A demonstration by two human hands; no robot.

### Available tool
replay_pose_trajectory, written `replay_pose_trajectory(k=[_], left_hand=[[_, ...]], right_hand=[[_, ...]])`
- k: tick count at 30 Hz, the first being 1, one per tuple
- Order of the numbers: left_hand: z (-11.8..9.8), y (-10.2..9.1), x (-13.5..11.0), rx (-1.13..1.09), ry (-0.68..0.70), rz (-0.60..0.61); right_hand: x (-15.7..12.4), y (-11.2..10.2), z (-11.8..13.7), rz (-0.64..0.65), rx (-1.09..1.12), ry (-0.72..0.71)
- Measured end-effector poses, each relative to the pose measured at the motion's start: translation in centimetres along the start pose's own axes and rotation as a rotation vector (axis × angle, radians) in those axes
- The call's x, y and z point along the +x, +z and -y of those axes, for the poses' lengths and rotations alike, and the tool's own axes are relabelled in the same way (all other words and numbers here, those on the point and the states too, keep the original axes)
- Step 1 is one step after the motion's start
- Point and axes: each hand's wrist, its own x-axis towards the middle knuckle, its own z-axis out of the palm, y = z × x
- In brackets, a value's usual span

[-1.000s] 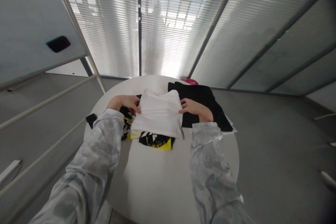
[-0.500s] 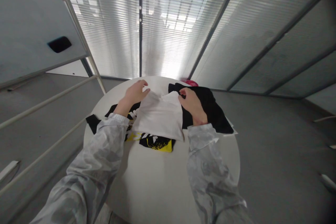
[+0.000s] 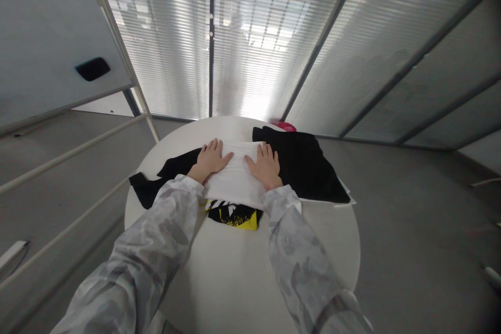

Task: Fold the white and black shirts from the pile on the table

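Note:
A white cloth (image 3: 234, 180), perhaps a folded garment, lies flat near the far side of the round table. My left hand (image 3: 212, 157) rests palm down on its left part, fingers spread. On the right part my right hand (image 3: 266, 164) also presses flat with its fingers apart. Under the cloth's near edge shows a black fabric piece with a yellow and white print (image 3: 235, 215). Black cloth (image 3: 182, 162) sticks out to the left beneath my left wrist. A larger black garment (image 3: 303, 162) is spread to the right of my right hand.
The round white table (image 3: 227, 266) carries all the cloth. Something pink (image 3: 285, 126) shows behind its far edge. A whiteboard (image 3: 47, 26) on a pale metal frame (image 3: 74, 155) stands at left. Glass panels with blinds (image 3: 250, 52) rise behind.
Both hands have come down from the cloth's far corners and now lie flat on it. The cloth's far edge, bunched up before, is now straight and flat.

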Motion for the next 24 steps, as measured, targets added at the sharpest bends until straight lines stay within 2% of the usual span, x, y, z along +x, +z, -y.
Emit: replay_pose_trajectory(k=[5, 8, 11, 14, 17, 20, 24], left_hand=[[0.0, -0.2, 0.0, 0.071, -0.135, 0.012], [0.2, -0.4, 0.0, 0.101, -0.148, 0.01], [0.6, -1.5, 0.2, 0.136, -0.108, -0.048], [0.6, -3.3, 0.2, 0.104, 0.067, -0.14], [0.4, -4.9, -1.1, -0.091, 0.344, -0.168], [0.4, -5.8, -4.3, -0.265, 0.564, -0.107], [1.5, -6.6, -9.8, -0.249, 0.709, 0.025]], right_hand=[[-0.5, -0.6, 0.5, 0.018, -0.17, 0.063], [-0.6, -0.5, 0.6, -0.004, -0.194, 0.061], [-0.9, -0.8, 0.7, -0.077, -0.188, 0.039], [-2.0, -2.3, 0.8, -0.148, -0.154, -0.108], [-4.6, -4.5, 0.5, -0.119, -0.025, -0.382], [-8.7, -6.5, -0.7, -0.048, 0.168, -0.619], [-13.5, -7.4, -2.8, 0.086, 0.281, -0.778]])
